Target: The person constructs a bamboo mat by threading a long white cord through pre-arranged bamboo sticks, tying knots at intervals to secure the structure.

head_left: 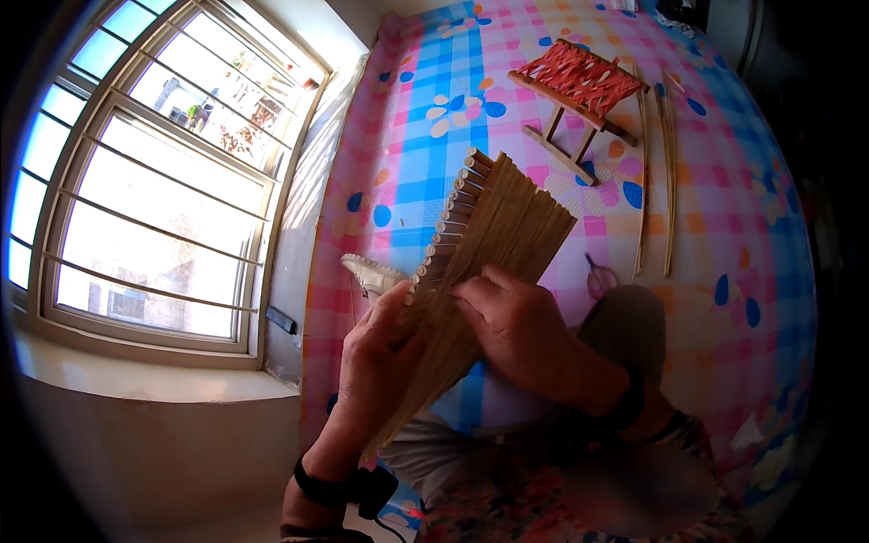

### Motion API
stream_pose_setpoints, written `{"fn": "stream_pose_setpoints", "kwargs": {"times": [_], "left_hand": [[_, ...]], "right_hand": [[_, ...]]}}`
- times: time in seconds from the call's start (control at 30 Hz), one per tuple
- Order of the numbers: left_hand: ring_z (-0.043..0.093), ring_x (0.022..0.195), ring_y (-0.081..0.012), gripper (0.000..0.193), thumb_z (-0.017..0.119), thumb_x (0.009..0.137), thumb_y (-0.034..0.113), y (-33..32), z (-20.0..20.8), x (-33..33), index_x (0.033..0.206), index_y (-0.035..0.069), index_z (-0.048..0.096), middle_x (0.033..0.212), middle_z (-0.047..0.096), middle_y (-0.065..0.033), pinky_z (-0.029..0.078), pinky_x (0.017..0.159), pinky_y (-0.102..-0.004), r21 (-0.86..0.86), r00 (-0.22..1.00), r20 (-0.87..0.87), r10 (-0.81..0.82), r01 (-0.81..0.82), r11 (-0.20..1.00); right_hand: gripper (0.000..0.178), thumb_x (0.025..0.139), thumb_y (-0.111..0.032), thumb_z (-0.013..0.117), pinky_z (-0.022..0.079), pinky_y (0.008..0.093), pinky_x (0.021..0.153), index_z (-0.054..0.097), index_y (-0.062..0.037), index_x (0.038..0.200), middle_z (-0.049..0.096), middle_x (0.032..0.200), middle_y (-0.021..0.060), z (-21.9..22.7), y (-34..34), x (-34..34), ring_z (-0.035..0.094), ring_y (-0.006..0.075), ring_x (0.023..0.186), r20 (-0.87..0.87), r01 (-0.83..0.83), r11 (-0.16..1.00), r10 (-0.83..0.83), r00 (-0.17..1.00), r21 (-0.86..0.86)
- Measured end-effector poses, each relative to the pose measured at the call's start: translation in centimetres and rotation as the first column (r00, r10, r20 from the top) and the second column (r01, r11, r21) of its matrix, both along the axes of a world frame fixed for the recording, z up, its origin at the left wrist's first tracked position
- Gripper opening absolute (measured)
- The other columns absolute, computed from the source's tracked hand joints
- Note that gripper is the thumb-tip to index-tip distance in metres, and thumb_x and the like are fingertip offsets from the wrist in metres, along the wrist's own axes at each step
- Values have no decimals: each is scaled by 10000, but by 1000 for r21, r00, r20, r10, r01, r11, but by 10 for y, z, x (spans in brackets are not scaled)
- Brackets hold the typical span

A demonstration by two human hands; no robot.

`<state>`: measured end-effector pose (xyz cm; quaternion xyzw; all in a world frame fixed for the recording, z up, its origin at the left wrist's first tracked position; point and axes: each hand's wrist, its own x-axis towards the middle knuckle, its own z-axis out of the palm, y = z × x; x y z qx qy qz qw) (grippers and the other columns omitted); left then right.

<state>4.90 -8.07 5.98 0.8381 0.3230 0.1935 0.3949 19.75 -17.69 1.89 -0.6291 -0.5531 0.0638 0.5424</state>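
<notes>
A panel of slim tan sticks point(520, 213), laid side by side, is held up at a slant over my lap. Along its left edge runs a row of short round stick ends point(444, 226). My left hand point(382, 353) is closed around the panel's lower left edge, its thumb near the round ends. On the panel's face, my right hand point(523, 321) has its thumb and fingers pinched together close to those ends. Whatever sits in that pinch, perhaps a thin strand, is too small to make out.
A small wooden stool with a red woven seat point(579, 81) lies tipped at the far right. Long thin canes point(668, 172) lie beside it. Scissors point(599, 279) rest near my knee. A white shoe point(369, 270) is left of the panel. A barred window point(163, 226) fills the left.
</notes>
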Motion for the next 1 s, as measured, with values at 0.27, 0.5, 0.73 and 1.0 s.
{"fn": "stream_pose_setpoints", "kwargs": {"times": [0.27,0.5,0.73,1.0], "left_hand": [[581,1028,-369,462,603,826,36,-20,5,15,1265,69,461,1123,580,-202,488,838,-369,184,993,-57,-105,114,976],[585,1010,-367,506,608,814,29,-33,8,19,1290,84,445,1161,569,-190,491,812,-396,216,987,-105,-122,142,966],[606,891,-397,480,546,868,66,-47,-7,16,1322,127,405,1179,565,-172,506,701,-451,290,971,-116,-209,235,928],[576,1064,-354,534,576,815,-52,-74,-3,13,1307,23,381,1255,494,-203,497,844,-390,-42,905,-173,-388,387,921]], "right_hand": [[138,861,-93,579,485,415,638,603,-36,984,585,879,159,-6,-24,10,602,357,803,-107,23,998,-29,994,-58],[183,872,-49,585,485,322,681,620,1,1044,640,875,148,0,-64,15,636,266,804,-105,47,981,-68,992,-189],[167,902,-78,573,450,251,548,628,-1,1039,603,717,73,-4,-88,7,569,100,609,-309,20,972,-93,946,-234],[120,916,-59,553,354,184,409,639,-31,994,538,637,-7,-16,-149,2,460,28,456,-470,27,931,-208,858,-364]]}}
